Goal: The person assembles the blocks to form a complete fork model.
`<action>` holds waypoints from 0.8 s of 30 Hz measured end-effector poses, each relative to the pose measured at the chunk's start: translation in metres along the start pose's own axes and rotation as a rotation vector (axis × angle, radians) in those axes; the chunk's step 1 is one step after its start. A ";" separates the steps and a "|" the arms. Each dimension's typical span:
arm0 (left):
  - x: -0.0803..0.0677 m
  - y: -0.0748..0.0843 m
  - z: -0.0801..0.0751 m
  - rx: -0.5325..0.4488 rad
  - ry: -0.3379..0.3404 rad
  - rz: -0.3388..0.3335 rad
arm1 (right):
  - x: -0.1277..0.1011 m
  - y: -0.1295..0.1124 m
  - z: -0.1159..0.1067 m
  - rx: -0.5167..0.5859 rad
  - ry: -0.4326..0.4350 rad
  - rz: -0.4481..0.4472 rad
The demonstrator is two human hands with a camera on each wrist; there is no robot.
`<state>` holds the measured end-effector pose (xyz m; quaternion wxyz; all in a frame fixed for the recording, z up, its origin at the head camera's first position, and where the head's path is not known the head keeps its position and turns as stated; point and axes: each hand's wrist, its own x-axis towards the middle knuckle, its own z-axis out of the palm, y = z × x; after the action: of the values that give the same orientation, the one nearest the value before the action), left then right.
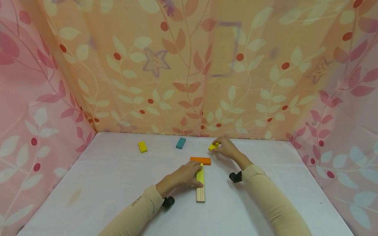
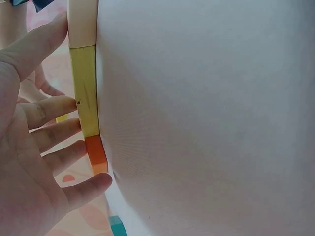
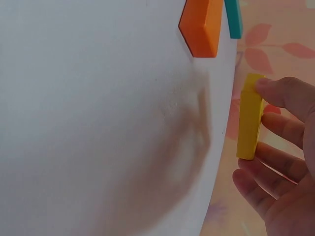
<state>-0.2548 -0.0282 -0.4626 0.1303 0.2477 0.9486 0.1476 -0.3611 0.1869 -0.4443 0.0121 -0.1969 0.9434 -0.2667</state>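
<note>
My left hand [image 1: 193, 173] lies with straight fingers against a yellow block [image 1: 200, 175] that sits in line with a plain wooden block [image 1: 200, 195]. An orange block [image 1: 200, 160] lies crosswise at their far end. In the left wrist view the fingers [image 2: 59, 105] touch the side of the yellow block [image 2: 86, 93], the thumb rests against the wooden block [image 2: 82, 22], and the orange block [image 2: 96, 155] is beside the little finger. My right hand [image 1: 217, 146] pinches a small yellow block [image 3: 248, 118] between thumb and fingers, farther back and to the right of the orange block [image 3: 202, 24].
Both hands work over a white table [image 1: 103, 183]. Another yellow block [image 1: 142, 147] and a teal block [image 1: 180, 143] lie near its back edge. Leaf-patterned curtains close off the back and both sides.
</note>
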 end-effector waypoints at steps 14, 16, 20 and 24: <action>0.001 0.000 0.001 0.019 -0.010 -0.010 | 0.006 -0.009 0.014 0.004 -0.048 0.004; 0.001 0.000 0.001 0.022 -0.011 -0.011 | 0.007 -0.010 0.015 0.008 -0.054 0.015; 0.001 -0.001 0.001 0.024 -0.003 -0.003 | 0.008 -0.012 0.019 0.016 -0.070 0.043; 0.001 -0.001 0.001 0.009 0.001 -0.003 | 0.007 -0.013 0.021 -0.004 -0.083 0.041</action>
<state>-0.2560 -0.0282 -0.4643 0.1287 0.2469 0.9497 0.1431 -0.3605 0.1632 -0.4548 0.0561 -0.1883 0.9465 -0.2559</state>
